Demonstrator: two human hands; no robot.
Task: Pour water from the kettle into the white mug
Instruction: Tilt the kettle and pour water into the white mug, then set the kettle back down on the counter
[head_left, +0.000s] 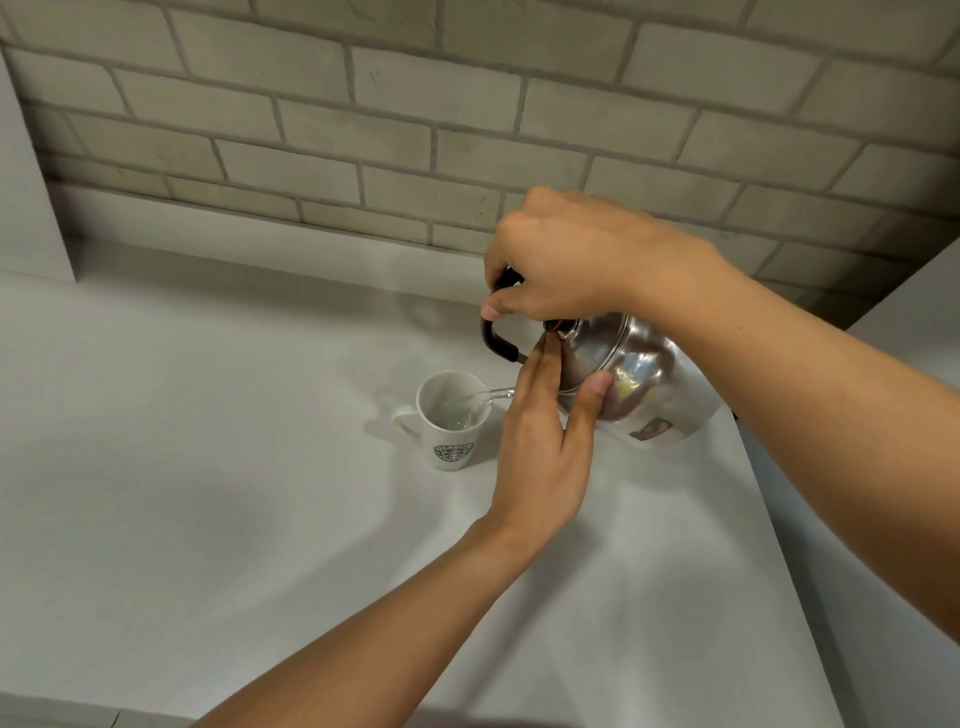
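Steel kettle (639, 374): tipped toward the mug, spout just over the rim, water running out.
White mug (453, 418): upright on the counter (208, 467), handle to the left.
Right hand (561, 260): grip closed around the black handle (496, 340).
Left hand (545, 441): fingers flat against the lid, thumb on the body, clasping nothing.

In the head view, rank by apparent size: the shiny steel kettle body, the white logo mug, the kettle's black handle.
1. Shiny steel kettle body, clearly largest.
2. White logo mug.
3. Kettle's black handle, though the right hand hides part of it, so its rank against the mug is unsure.
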